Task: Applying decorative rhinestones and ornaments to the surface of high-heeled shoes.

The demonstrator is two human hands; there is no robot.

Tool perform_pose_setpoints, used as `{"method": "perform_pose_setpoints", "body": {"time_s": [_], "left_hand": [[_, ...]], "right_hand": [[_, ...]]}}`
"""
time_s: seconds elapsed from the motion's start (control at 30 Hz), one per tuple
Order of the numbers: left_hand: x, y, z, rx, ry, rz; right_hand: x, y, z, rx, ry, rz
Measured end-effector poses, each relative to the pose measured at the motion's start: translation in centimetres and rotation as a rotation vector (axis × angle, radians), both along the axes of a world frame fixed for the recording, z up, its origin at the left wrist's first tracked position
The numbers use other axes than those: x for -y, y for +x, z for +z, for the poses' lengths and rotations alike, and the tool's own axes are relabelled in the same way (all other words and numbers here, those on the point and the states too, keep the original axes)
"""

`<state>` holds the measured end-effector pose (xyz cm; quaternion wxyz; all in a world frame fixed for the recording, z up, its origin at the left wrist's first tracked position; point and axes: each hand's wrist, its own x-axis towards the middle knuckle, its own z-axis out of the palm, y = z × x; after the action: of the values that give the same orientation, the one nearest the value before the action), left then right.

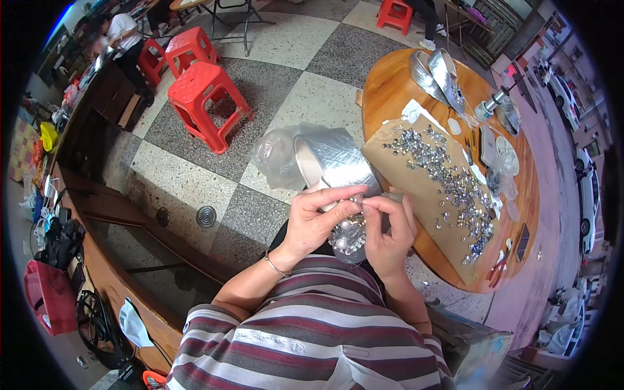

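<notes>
In front of my belly is a silver, foil-covered piece (339,159) with a pale inside, shaped somewhat like a shoe. At its near end sits a cluster of clear stones and pearl-like beads (347,235). My left hand (318,218) is closed, thumb and forefinger pinched at the top of this cluster. Fingertip to fingertip with it, my right hand (389,224) is also pinched. Whatever tiny thing lies between the fingertips is too small to name. A crumpled clear plastic bag (276,156) hangs around the left side of the silver piece.
To the right stands a round wooden table (390,75). Loose shiny stones (465,195) cover brown paper (416,201) on it, near more silver pieces (442,78), a bottle (484,110) and red-handled pliers (499,268). Red stools (205,97) and a wooden cabinet (117,260) are left.
</notes>
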<state>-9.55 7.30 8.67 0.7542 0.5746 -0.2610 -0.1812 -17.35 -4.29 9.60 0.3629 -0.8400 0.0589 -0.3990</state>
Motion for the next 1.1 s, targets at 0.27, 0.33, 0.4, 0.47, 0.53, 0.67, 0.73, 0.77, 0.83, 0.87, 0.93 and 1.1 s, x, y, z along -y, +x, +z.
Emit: {"method": "perform_pose_setpoints", "body": {"time_s": [0.27,0.33,0.4,0.47,0.53,0.67,0.73,0.77,0.83,0.87,0.93,1.1], "left_hand": [[-1.3,0.4,0.4,0.023,-0.068,-0.076],[-1.5,0.3,0.3,0.044,-0.057,-0.066],[-1.7,0.3,0.4,0.054,-0.055,-0.059],[-1.8,0.3,0.5,0.114,-0.051,-0.042],[-1.9,0.3,0.6,0.144,-0.05,-0.032],[-2.2,0.2,0.7,0.025,-0.046,-0.076],[-2.3,0.3,0.6,0.108,0.026,-0.022],[-2.3,0.3,0.6,0.149,0.062,0.005],[-2.2,0.2,0.7,0.148,0.06,0.015],[-2.1,0.1,0.8,0.147,0.06,0.027],[-2.0,0.0,0.9,0.147,0.061,0.037],[-1.5,-0.2,1.0,0.098,0.043,0.017]], "right_hand": [[-1.3,0.2,-0.1,-0.014,0.246,0.073],[-1.6,0.2,-0.1,0.0,0.253,0.079],[-2.0,0.2,-0.2,0.004,0.257,0.062],[-2.2,0.1,-0.2,0.005,0.256,0.054],[-2.3,0.1,-0.3,0.026,0.262,0.062],[-2.1,-0.1,-0.8,0.001,0.442,0.152],[-2.0,-0.2,-0.9,-0.015,0.532,0.192],[-2.0,-0.1,-1.0,-0.005,0.52,0.193],[-1.9,0.0,-1.1,0.014,0.495,0.195],[-1.8,0.0,-1.2,0.014,0.496,0.194],[-1.6,0.0,-1.3,0.004,0.48,0.192],[-1.6,-0.2,-0.6,-0.01,0.479,0.158]]}}
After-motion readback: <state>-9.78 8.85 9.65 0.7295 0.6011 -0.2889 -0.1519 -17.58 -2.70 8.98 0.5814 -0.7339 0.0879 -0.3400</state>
